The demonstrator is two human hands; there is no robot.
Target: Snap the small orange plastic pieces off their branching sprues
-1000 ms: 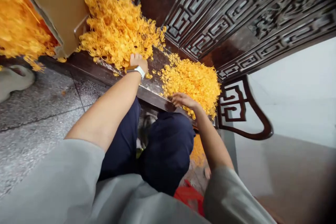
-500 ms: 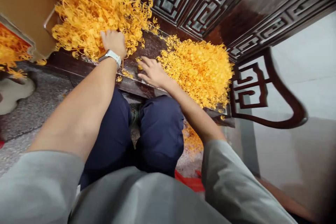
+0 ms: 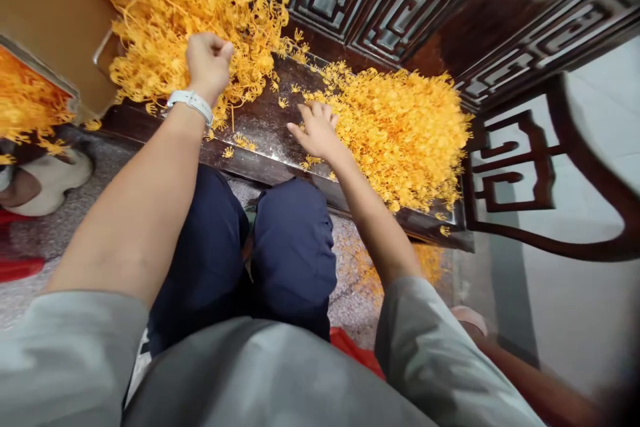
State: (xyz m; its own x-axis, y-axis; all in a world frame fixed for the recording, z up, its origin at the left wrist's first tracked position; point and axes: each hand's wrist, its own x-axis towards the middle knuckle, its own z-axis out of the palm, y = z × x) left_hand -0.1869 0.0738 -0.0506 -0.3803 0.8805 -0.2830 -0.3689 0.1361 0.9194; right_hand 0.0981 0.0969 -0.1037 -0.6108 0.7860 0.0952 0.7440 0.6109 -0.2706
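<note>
My left hand (image 3: 207, 63), with a pale watch band on its wrist, is over a heap of yellow plastic pieces on stems (image 3: 165, 7). Thumb and fingers are pressed together; what they hold, if anything, I cannot make out. My right hand (image 3: 317, 132) is at the near left edge of a second heap of small yellow pronged pieces (image 3: 400, 133). Its fingers are spread and appear to hold nothing. Both heaps lie on a dark wooden bench (image 3: 265, 123), with a few loose yellow pieces (image 3: 245, 141) between them.
A carved wooden backrest (image 3: 380, 7) runs behind the heaps, and a curved armrest (image 3: 540, 207) ends the bench at right. At left stands a brown box (image 3: 50, 7) beside more orange-yellow pieces (image 3: 30, 93). A person's pale shoe (image 3: 65, 183) and red material (image 3: 355, 350) are on the floor.
My left hand has risen slightly out of the left heap, fingers now pinched. My right hand has shifted right, closer against the right heap. The view has shifted a little.
</note>
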